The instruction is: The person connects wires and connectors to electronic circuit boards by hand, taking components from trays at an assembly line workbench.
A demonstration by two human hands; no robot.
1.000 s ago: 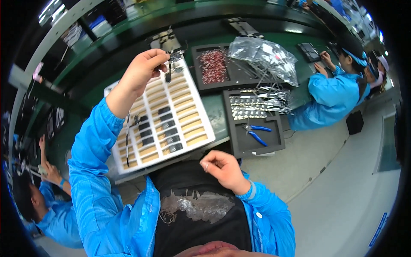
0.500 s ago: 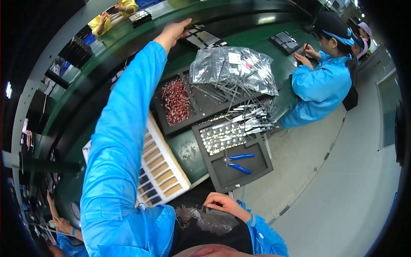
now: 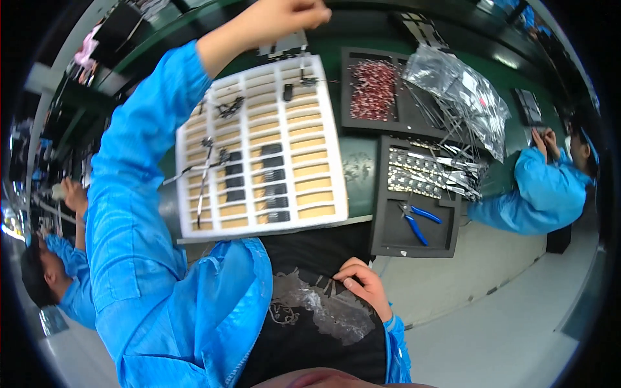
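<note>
My left hand [image 3: 284, 19] is raised over the far edge of a white compartment tray [image 3: 339, 174], its fingers bent together. The top edge of the picture cuts it off, and anything between its fingertips is hidden. Several dark rectangular parts [image 3: 275, 184] stand in tray slots, and thin flat cables [image 3: 206, 174] lie across the left columns. Low in front of my body, my right hand [image 3: 367, 284] pinches small dark strips [image 3: 321, 282] over a black apron [image 3: 310, 252]. Just below those fingers is a crumpled, shiny translucent patch [image 3: 336, 317] on the apron.
To the right, a black tray [image 3: 420, 239] holds blue-handled cutters [image 3: 417, 223] and rows of small metal parts [image 3: 414, 171]. Behind it are red-and-white small parts [image 3: 373, 89] and a clear bag [image 3: 462, 87] over thin rods. People in blue work on both sides.
My view has swung left, bringing the white tray fully into sight. My left hand has come back from the black device at the far side to above the tray. My right hand stays low.
</note>
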